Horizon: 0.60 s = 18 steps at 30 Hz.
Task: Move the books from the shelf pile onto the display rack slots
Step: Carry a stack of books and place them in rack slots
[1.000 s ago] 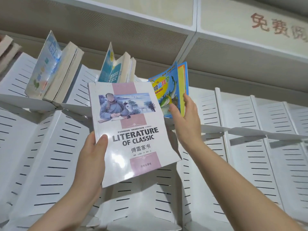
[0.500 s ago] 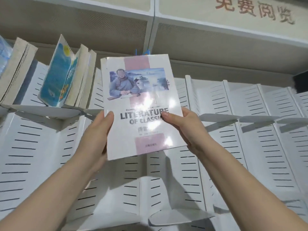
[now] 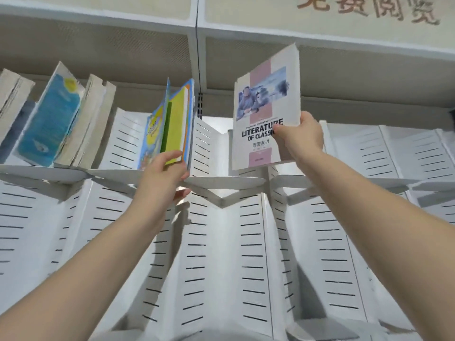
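My right hand [image 3: 301, 139] grips the right edge of a white and pink book titled "Literature of Classic" [image 3: 264, 104], holding it upright just above a ledge of the white display rack [image 3: 229, 182]. My left hand [image 3: 161, 175] holds the bottom of thin colourful books with blue and yellow-green covers [image 3: 176, 124], which stand in the slot to the left. Its thumb reaches under the ledge.
Further left on the same ledge lean a blue-covered book [image 3: 53, 119] and several pale books [image 3: 94, 124]. Slotted white rack panels [image 3: 344, 242] fill the lower view. A beige shelf board [image 3: 320, 25] with red characters runs overhead.
My left hand let go of the white and pink book and took hold of the colourful books. My right hand carried the white book up and to the right.
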Each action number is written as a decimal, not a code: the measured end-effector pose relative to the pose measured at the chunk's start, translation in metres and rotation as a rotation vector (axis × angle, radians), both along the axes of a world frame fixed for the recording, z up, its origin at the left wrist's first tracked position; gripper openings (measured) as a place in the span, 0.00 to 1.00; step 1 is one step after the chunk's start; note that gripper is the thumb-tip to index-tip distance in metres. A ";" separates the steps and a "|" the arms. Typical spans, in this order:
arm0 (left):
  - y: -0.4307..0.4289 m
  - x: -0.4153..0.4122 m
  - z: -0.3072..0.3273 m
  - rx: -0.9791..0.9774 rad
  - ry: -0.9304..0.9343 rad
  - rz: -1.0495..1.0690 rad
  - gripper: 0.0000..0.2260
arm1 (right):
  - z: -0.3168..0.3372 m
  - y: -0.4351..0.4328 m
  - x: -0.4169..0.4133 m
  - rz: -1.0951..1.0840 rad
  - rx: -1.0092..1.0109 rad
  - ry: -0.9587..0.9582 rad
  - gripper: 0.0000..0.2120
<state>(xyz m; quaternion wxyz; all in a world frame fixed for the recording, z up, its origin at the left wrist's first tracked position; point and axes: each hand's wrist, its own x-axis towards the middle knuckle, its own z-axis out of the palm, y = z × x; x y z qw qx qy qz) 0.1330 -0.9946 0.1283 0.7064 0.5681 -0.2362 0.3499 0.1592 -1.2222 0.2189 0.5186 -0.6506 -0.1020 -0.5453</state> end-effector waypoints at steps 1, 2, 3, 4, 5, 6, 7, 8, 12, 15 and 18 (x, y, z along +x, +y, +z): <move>0.000 0.001 -0.001 0.002 -0.004 0.020 0.11 | 0.000 -0.002 0.008 -0.005 -0.014 0.029 0.13; 0.002 0.003 -0.003 0.003 -0.002 0.031 0.10 | -0.001 -0.003 0.017 -0.009 -0.016 0.056 0.13; 0.004 0.003 -0.004 0.006 0.005 0.028 0.09 | -0.004 -0.003 0.023 -0.014 -0.015 0.083 0.14; 0.006 0.004 -0.005 0.010 0.010 0.033 0.09 | -0.005 -0.002 0.031 -0.014 -0.017 0.119 0.15; 0.008 0.006 -0.006 0.009 0.010 0.045 0.09 | -0.006 -0.002 0.039 -0.020 -0.025 0.149 0.16; 0.010 0.007 -0.006 0.002 0.014 0.058 0.08 | -0.007 -0.001 0.045 -0.034 -0.040 0.179 0.17; 0.012 0.008 -0.007 -0.006 0.021 0.068 0.08 | -0.009 -0.001 0.051 -0.051 -0.057 0.201 0.17; 0.015 0.009 -0.007 -0.010 0.026 0.074 0.08 | -0.010 0.001 0.056 -0.065 -0.070 0.221 0.18; 0.023 0.014 -0.011 0.020 0.025 0.113 0.07 | -0.011 0.011 0.067 -0.187 -0.147 0.352 0.21; 0.027 0.015 -0.016 0.032 0.030 0.130 0.07 | -0.013 0.021 0.072 -0.316 -0.225 0.423 0.21; 0.030 0.013 -0.022 0.029 0.065 0.140 0.08 | -0.014 0.026 0.070 -0.342 -0.233 0.446 0.21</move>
